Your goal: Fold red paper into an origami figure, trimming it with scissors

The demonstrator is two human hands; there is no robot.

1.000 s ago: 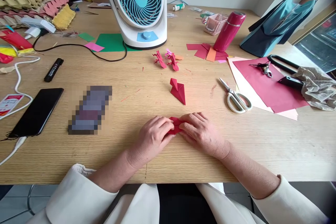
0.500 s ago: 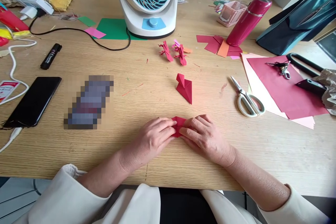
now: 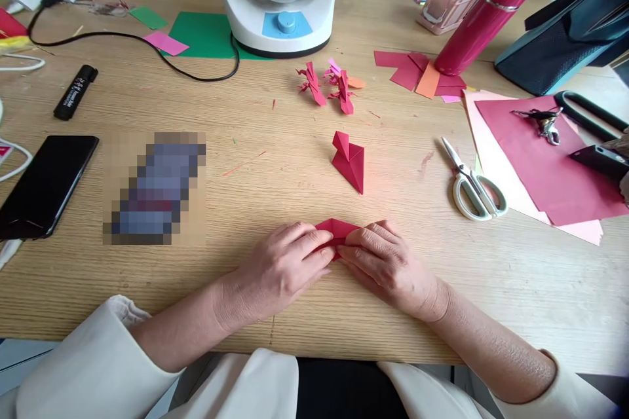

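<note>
Between my two hands, low over the table's front half, is a small piece of folded red paper [image 3: 333, 228]. My left hand [image 3: 289, 258] is closed on its left side, fingertips pressing the paper. On the right side my right hand [image 3: 388, 258] pinches it, and its fingers cover that end. A crease runs across the paper's middle; its lower part is mostly hidden by fingers. Just beyond lies another folded red paper piece [image 3: 351, 162] with a raised flap. Farther back stand several small red and pink folded paper figures [image 3: 312, 85].
White-handled scissors [image 3: 474, 190] lie at right, beside red and pink paper sheets [image 3: 531, 163]. A fan [image 3: 285, 26] stands at the back, a red thermos [image 3: 486, 19] at back right. On the left are a black phone [image 3: 49, 183], a marker [image 3: 75, 93] and a blurred-out rectangle [image 3: 157, 190].
My hands have moved slightly apart, and more of the red paper shows between them, its crease more visible. The whole view has shifted a little with my head.
</note>
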